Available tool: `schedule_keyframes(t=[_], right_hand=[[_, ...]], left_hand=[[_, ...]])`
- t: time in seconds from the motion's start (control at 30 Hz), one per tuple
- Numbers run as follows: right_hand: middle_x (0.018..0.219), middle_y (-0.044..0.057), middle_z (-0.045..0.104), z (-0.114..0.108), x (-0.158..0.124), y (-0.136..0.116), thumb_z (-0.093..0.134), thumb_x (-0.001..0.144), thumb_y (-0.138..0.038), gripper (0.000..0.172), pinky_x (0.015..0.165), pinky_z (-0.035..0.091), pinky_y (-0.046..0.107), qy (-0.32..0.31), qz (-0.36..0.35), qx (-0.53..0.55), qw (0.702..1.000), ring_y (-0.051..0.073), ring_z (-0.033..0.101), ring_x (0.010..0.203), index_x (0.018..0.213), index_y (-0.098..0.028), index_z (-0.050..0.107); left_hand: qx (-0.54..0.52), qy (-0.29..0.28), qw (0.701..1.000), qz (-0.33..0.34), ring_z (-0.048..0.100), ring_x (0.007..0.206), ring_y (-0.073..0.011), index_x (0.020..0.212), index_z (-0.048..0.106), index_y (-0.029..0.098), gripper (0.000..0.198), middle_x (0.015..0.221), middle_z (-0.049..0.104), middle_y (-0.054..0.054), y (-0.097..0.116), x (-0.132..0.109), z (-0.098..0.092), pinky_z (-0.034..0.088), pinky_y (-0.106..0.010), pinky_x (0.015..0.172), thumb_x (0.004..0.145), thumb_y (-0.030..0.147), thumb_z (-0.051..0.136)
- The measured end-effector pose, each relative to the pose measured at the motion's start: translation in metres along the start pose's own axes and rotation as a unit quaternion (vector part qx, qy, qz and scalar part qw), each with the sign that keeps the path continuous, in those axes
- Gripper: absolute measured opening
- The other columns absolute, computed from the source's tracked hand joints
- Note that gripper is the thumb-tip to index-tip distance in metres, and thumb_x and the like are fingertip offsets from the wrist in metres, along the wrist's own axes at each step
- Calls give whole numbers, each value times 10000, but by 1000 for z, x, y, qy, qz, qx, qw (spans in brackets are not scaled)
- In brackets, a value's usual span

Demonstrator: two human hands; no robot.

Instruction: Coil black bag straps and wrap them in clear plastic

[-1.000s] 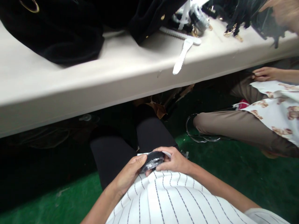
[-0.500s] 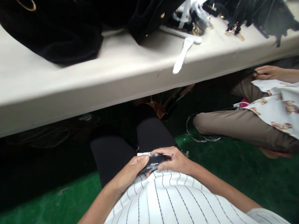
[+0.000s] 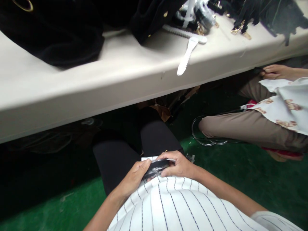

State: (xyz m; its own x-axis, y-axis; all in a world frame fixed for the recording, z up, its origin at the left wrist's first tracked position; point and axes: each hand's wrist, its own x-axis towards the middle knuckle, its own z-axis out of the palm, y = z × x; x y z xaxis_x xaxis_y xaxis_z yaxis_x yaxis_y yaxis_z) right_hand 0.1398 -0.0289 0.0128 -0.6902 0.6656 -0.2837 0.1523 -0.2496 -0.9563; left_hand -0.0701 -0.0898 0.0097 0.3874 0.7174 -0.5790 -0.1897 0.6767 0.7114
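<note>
In my lap, both hands grip a black strap bundle wrapped in shiny clear plastic. My left hand closes on its left end, thumb on top. At the other end, the fingers and thumb of my right hand curl around it, partly hiding it. A small gold-coloured bit shows just above my right fingers, against my dark trousers. What lies beneath the bundle is hidden.
A pale covered table runs across in front, bearing black cloth bags, white serrated plastic ties and black straps with gold clasps. At right sits a co-worker, one hand near the table edge, beside a metal-framed stool.
The bundle has turned slightly in my hands and shows more of its flat dark face. My left thumb has shifted a little leftward. The gold-coloured bit has come into view.
</note>
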Motion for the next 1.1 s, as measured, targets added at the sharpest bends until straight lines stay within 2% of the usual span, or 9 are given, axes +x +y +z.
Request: schedule_keyframes(t=[0.1,0.17,0.23,0.3,0.4,0.53,0.7,0.9,1.1], right_hand=[[1060,78,690,-2,-3,-5,852,629,-461,627,795,514,294,-30,47,88,995,211,643,925,1143,-144,681],[1073,94,684,-2,-3,-3,766,726,-529,610,855,498,310,-14,49,117,992,217,628,995,1184,-138,667],[780,56,677,-1,0,3,611,842,-599,597,695,497,261,19,76,146,986,157,634,752,1196,-122,667],[495,-27,513,0,5,10,493,889,-647,649,438,345,204,49,134,183,973,75,425,411,1200,-103,662],[550,1,585,-1,15,17,465,890,-655,654,355,87,217,142,188,206,950,20,173,319,1145,-90,674],[897,108,709,-2,23,16,392,905,-668,660,352,97,218,211,196,200,937,11,256,336,1172,-118,639],[760,73,681,4,16,19,299,909,-706,749,352,171,223,162,214,164,949,43,337,345,1183,-100,644],[861,75,669,1,-3,10,563,852,-614,599,493,315,226,124,226,145,955,83,468,543,1159,-113,680],[709,28,626,-4,-6,-8,769,678,-582,465,548,335,220,88,221,160,958,96,467,610,772,-127,753]], left_hand=[[-25,33,999,-15,398,534,-123,663,607,135,522,561,513,-5,-3,2,4,271,-254,550,917,571,471],[-49,37,998,-24,388,516,-116,653,606,137,518,543,510,2,-3,4,6,265,-251,541,899,581,502],[-72,38,996,-29,394,503,-114,618,598,137,538,512,502,3,-1,5,8,276,-249,540,896,587,502],[-105,55,993,-23,393,480,-114,547,562,141,585,466,469,2,2,7,11,279,-250,529,895,606,486],[-178,110,978,-5,363,455,-110,514,532,147,596,431,416,14,7,11,17,269,-247,508,864,630,519],[-224,169,959,45,391,513,-110,608,580,132,523,461,418,31,13,17,17,346,-232,586,839,601,596],[-214,212,947,111,469,609,-135,609,561,145,519,525,473,11,17,21,2,400,-242,690,867,595,561],[-182,236,947,123,479,636,-147,596,536,159,520,587,510,-10,16,21,-12,381,-253,664,873,600,542],[-87,262,947,162,472,654,-151,653,561,170,456,619,519,-8,19,21,-12,379,-259,691,942,511,474]])
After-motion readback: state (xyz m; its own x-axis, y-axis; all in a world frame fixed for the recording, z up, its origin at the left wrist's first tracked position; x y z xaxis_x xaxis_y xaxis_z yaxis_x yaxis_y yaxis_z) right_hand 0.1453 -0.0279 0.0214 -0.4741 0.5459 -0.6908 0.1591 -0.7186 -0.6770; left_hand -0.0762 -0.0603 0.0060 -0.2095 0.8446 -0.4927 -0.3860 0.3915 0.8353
